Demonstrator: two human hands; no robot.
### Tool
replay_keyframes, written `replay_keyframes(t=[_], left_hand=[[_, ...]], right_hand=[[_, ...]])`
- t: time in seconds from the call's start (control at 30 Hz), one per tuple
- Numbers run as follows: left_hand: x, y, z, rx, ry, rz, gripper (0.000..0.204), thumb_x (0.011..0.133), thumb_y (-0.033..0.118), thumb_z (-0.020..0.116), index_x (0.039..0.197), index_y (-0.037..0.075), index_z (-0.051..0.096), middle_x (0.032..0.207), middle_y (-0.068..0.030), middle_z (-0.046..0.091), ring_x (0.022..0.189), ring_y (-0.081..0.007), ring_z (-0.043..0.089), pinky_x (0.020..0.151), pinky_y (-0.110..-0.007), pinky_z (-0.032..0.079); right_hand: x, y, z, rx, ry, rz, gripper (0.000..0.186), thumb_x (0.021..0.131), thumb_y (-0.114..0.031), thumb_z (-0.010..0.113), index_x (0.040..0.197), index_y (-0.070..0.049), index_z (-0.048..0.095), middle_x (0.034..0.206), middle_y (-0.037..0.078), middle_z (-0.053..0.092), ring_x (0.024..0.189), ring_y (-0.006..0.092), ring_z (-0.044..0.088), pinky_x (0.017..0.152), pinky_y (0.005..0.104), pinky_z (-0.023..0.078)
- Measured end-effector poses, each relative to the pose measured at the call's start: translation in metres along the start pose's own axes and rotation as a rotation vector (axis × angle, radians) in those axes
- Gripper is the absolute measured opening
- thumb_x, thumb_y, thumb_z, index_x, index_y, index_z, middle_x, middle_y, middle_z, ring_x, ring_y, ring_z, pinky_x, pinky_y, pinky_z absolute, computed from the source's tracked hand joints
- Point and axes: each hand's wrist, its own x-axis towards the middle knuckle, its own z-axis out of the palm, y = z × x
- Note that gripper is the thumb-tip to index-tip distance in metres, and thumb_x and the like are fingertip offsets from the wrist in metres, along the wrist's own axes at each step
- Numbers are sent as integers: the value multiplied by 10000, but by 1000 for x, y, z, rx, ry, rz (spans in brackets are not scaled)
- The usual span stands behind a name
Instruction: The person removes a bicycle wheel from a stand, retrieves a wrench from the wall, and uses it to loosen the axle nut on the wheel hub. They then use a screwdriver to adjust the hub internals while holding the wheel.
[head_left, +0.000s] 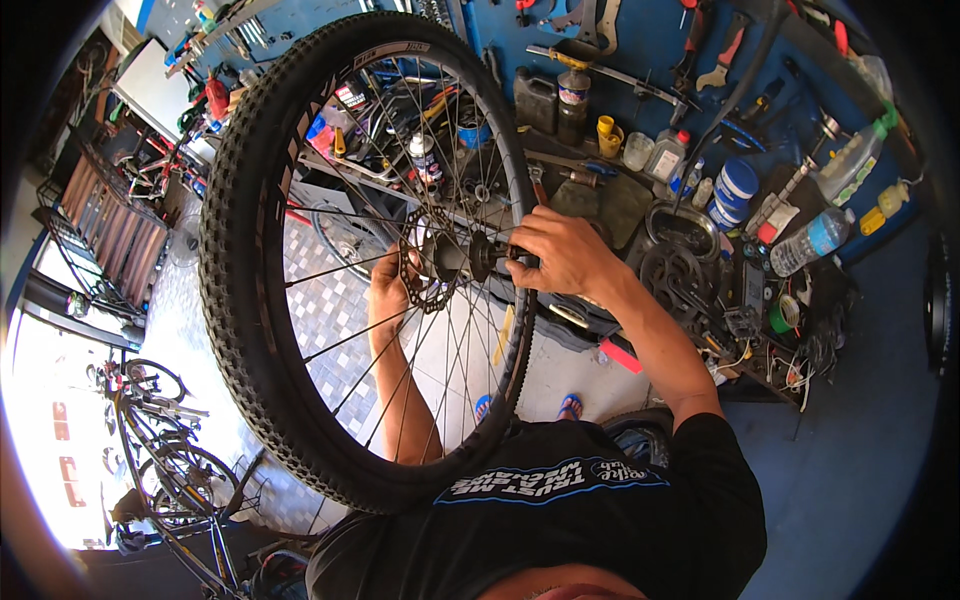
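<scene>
A bicycle wheel [236,210] with a knobby black tyre stands upright in front of me, held up between my hands. At its centre are a black hub [452,258] and a disc brake rotor [430,298] on the left side. Behind the spokes, my left hand [388,285] is closed at the rotor side of the hub, its fingertips partly hidden by the rotor. From the right, my right hand [565,255] pinches the axle end of the hub with thumb and fingers. The exact part under those fingers is hard to make out.
A cluttered workbench [600,205] runs ahead and right, with bottles, a blue-lidded tub [735,185], a metal tray [690,225] and chainrings [675,280]. Tools hang on the blue wall [640,60]. Bicycles [170,460] stand at lower left, beside a wooden bench [100,235].
</scene>
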Motion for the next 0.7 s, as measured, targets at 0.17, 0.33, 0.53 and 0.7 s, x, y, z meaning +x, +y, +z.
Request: replay_keyframes(t=[0.17, 0.33, 0.53, 0.7], left_hand=[[5, -19, -8, -2, 22, -84, 327, 1032, 363, 662, 833, 115, 587, 751, 80, 495, 680, -64, 471, 628, -262, 397], [-1, -8, -5, -63, -8, -15, 208, 1058, 241, 612, 1020, 47, 678, 822, 43, 619, 710, -55, 551, 618, -231, 435], [3, -12, -12, 102, -14, -64, 265, 1035, 324, 645, 979, 65, 648, 809, 57, 558, 734, -71, 549, 685, -246, 466], [5, -17, -14, -80, 34, -175, 310, 1027, 371, 655, 945, 73, 624, 819, 49, 546, 751, -98, 570, 748, -268, 493]], right_hand=[[1, 0, 1, 10, 14, -13, 318, 835, -321, 744, 983, -40, 760, 957, 59, 715, 980, 251, 665, 834, 387, 601], [-1, 2, 1, 11, 30, -18, 304, 823, -303, 754, 969, -37, 751, 948, 59, 709, 961, 259, 660, 816, 386, 595], [0, 1, 1, 32, 62, -43, 292, 802, -279, 772, 953, -32, 731, 932, 61, 697, 932, 275, 647, 799, 386, 578], [1, 1, 3, 41, 82, -57, 296, 807, -283, 774, 951, -29, 729, 928, 63, 695, 928, 274, 645, 795, 386, 576]])
